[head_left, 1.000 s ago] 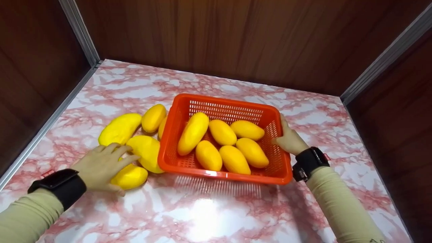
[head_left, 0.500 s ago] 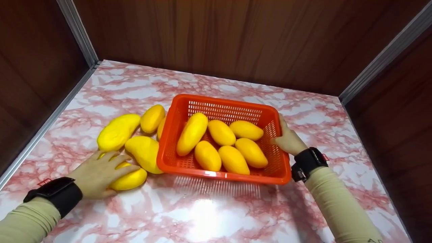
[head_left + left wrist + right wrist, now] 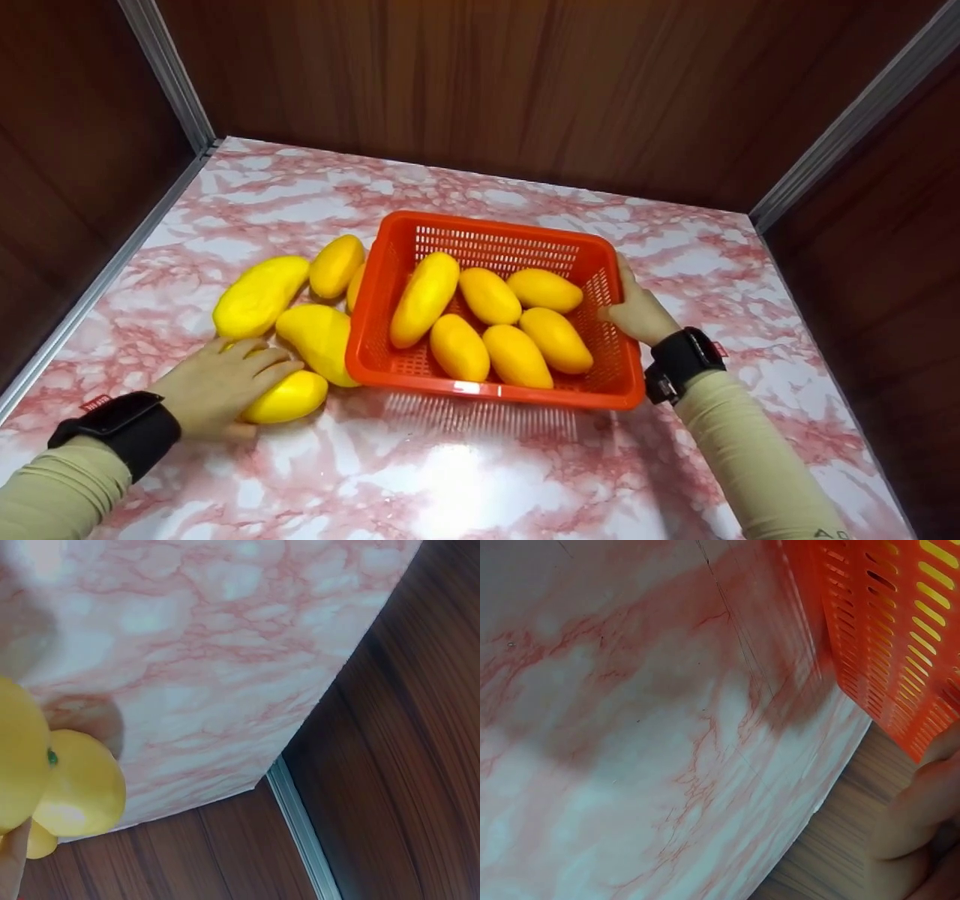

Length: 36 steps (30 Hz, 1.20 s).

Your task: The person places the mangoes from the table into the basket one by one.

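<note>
My left hand (image 3: 221, 386) holds a yellow mango (image 3: 291, 397) at the front left of the head view, with its fingers over the top and the thumb at the near side. Part of this mango is hidden under the hand. In the left wrist view, a mango (image 3: 19, 757) shows at the left edge with a finger (image 3: 12, 862) below it. My right hand (image 3: 643, 309) grips the right end of a red-orange slotted plastic basket (image 3: 480, 390), thumb inside and fingers outside. Several mangoes (image 3: 459, 349) lie in the basket.
More mangoes lie left of the basket: a large one (image 3: 260, 296), a smaller one (image 3: 336, 266), one (image 3: 319, 341) against the basket's left side, and one (image 3: 355, 289) partly hidden behind it. Dark wood panels (image 3: 480, 82) border the pink marbled table (image 3: 360, 480).
My left hand has settled lower and slightly left onto the front mango, its fingers drawing closer around it. My right hand stays on the basket. The whole view has shifted slightly.
</note>
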Motion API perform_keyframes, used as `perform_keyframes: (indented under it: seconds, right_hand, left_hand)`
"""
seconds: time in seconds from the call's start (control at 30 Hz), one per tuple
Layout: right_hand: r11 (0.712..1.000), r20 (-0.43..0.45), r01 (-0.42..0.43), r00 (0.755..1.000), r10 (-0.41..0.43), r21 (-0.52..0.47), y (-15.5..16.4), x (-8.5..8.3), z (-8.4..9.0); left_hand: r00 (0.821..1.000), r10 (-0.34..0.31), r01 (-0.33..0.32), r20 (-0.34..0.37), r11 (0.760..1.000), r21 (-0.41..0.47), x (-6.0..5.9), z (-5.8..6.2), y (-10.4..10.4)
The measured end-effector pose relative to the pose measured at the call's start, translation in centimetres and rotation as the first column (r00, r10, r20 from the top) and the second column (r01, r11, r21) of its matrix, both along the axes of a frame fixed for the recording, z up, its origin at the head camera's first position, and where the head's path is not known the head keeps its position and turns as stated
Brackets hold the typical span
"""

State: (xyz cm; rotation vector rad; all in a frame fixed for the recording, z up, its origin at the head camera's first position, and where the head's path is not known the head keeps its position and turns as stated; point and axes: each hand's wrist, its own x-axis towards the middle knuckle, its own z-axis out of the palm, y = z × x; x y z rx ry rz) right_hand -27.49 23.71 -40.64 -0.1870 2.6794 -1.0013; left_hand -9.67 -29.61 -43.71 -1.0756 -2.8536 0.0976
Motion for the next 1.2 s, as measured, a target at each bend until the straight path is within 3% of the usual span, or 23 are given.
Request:
perform_keyframes:
  seconds: [0.17,0.5,0.8,1.2]
  right_hand:
    - [1.0,-0.002,-0.002,1.0,0.002,-0.006,0.0,0.0,0.0]
    - [1.0,0.003,0.009,1.0,-0.009,0.022,-0.1,0.0,-0.1]
    - [1.0,0.009,0.005,1.0,-0.005,0.028,-0.1,0.0,-0.1]
    - [1.0,0.008,0.014,1.0,-0.014,0.011,0.0,0.2,0.1]
  left_hand:
    - [1.0,-0.012,0.013,-0.027,0.999,0.032,-0.1,0.3,0.0]
    - [0.996,0.036,-0.027,-0.077,0.993,0.116,-0.5,1.8,0.3]
    - [0.987,0.059,-0.026,-0.147,0.976,0.218,-0.8,2.3,0.6]
    - [0.98,0.026,0.042,-0.196,0.941,0.335,-2.1,4.1,2.2]
